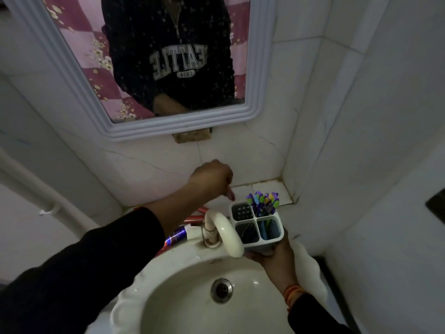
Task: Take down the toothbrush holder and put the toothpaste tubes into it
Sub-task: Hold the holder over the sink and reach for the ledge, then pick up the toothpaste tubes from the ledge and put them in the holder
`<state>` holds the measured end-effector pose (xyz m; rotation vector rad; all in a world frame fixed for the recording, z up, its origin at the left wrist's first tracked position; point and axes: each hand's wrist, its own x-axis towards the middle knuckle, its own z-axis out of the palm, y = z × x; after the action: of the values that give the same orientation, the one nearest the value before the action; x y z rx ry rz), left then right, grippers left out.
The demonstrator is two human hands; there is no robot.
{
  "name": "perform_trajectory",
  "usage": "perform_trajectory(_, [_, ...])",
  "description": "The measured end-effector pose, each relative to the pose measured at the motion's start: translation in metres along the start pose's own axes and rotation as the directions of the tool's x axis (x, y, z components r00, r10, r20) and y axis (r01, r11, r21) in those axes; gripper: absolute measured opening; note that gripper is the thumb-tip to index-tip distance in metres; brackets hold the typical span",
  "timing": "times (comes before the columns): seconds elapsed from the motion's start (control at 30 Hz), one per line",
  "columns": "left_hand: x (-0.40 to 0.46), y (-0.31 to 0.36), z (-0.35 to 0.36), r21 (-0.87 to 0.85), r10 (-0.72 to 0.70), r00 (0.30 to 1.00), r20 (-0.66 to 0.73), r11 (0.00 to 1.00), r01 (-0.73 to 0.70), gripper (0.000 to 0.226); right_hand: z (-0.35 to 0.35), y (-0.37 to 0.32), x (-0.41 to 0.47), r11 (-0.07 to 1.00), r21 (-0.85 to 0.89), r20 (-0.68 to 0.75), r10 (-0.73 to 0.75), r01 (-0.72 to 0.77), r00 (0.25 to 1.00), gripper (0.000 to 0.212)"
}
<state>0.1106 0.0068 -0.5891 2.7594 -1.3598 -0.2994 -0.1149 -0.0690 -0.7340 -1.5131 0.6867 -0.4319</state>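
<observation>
My right hand (pixel 272 253) grips a white four-compartment toothbrush holder (pixel 256 225) from below, held upright just right of the tap. Several purple and green toothbrushes (pixel 263 201) stand in its back right compartment. My left hand (pixel 212 178) hovers over the ledge behind the tap, fingers curled downward and holding nothing that I can see. Under my left forearm lie toothpaste tubes: a red one (pixel 201 212) against the wall and a red-and-blue one (pixel 177 236) with a white cap, both partly hidden by the arm.
A cream curved tap (pixel 226 233) stands at the back of the white washbasin (pixel 183 290). A white-framed mirror (pixel 154 126) hangs above. Tiled walls close in on the right, with a small tiled ledge (pixel 265 189) in the corner. A white pipe (pixel 43 196) runs at left.
</observation>
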Motion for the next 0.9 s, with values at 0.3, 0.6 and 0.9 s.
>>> perform_trajectory(0.3, [-0.034,0.088,-0.042,-0.101,0.061,0.998,0.023,0.993,-0.058,0.025,-0.019,-0.005,0.01,0.997,-0.026,0.07,0.074,-0.072,0.995,0.09])
perform_trajectory(0.6, [-0.027,0.095,-0.023,-0.396,0.012,0.949,0.314,0.911,0.12,0.023,-0.019,-0.002,0.018,0.997,-0.058,0.076,0.052,-0.048,0.996,0.091])
perform_trajectory(0.9, [-0.005,-0.041,0.038,0.125,-0.128,0.949,0.287,0.988,0.095,0.039,-0.016,-0.006,0.018,0.998,-0.014,0.092,0.055,-0.054,0.994,0.088])
